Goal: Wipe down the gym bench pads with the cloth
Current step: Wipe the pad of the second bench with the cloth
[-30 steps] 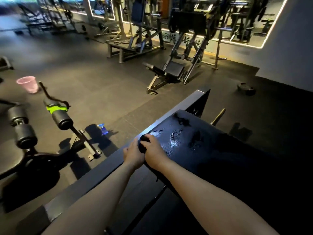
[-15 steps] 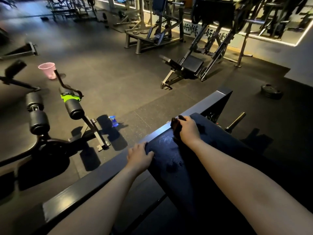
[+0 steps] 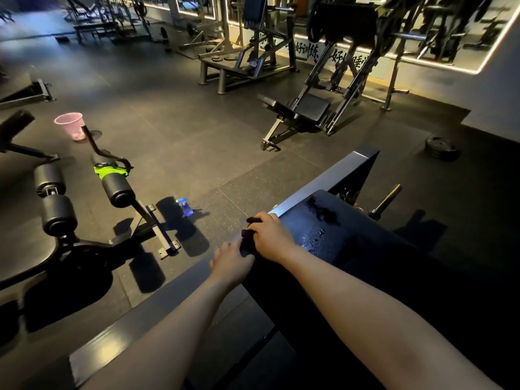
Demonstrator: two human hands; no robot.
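1. The right hand is clenched around the dark cloth at the left edge of the wet bench pad.
2. The left hand, at its 7 o'clock, rests loose-fingered on the frame rail.
3. White wall writing, at 1 o'clock, reads "好训练"; the remainder is partly hidden.

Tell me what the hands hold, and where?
The right hand grips the bunched dark cloth over its top, at the edge of the bench pad. The left hand meets its lower end; hold unclear.
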